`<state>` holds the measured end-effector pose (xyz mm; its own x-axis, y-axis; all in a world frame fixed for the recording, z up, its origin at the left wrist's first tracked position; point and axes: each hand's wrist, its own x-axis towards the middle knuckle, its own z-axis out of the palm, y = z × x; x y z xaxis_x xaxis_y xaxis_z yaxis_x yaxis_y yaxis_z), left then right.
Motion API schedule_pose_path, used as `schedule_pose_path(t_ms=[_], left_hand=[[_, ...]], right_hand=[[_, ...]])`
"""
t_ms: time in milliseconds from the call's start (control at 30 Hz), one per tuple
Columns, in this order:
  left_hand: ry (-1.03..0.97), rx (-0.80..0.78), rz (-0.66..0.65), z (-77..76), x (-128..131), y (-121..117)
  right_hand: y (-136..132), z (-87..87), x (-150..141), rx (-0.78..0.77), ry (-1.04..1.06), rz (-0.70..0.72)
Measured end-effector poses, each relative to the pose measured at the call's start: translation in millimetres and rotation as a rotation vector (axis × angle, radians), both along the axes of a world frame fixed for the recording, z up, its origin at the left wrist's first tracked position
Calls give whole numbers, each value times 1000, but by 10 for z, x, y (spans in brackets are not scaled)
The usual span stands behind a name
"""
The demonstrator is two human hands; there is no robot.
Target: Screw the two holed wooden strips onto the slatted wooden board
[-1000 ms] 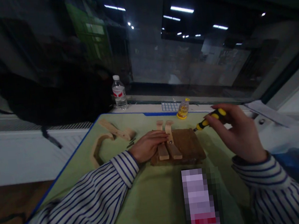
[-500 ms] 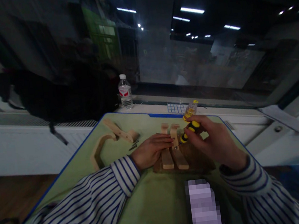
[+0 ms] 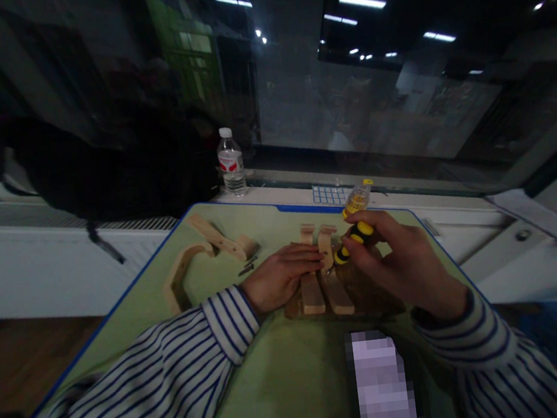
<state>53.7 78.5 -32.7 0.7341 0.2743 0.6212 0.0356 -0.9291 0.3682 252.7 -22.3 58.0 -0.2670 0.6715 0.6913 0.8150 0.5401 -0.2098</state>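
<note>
My left hand lies flat with fingers stretched out, pressing on two light wooden slats that rest on a dark brown wooden board. My right hand grips a yellow-and-black screwdriver, its tip pointing down-left at the right slat, close to my left fingertips. Both sleeves are white with dark stripes.
The green mat has a blue edge. Curved and straight wooden pieces and small dark screws lie at its back left. A water bottle, a small yellow-capped bottle and a grid tray stand on the sill.
My right hand brought the screwdriver from the right in to the slat and tilted its tip down. My left hand has stayed on the slats.
</note>
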Motion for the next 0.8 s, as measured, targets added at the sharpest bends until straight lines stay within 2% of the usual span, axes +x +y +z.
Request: schedule_pose_path(t_ms=[800], left_hand=[[-13, 7, -32, -11, -1, 11]], right_hand=[[-20, -6, -5, -14, -15, -15]])
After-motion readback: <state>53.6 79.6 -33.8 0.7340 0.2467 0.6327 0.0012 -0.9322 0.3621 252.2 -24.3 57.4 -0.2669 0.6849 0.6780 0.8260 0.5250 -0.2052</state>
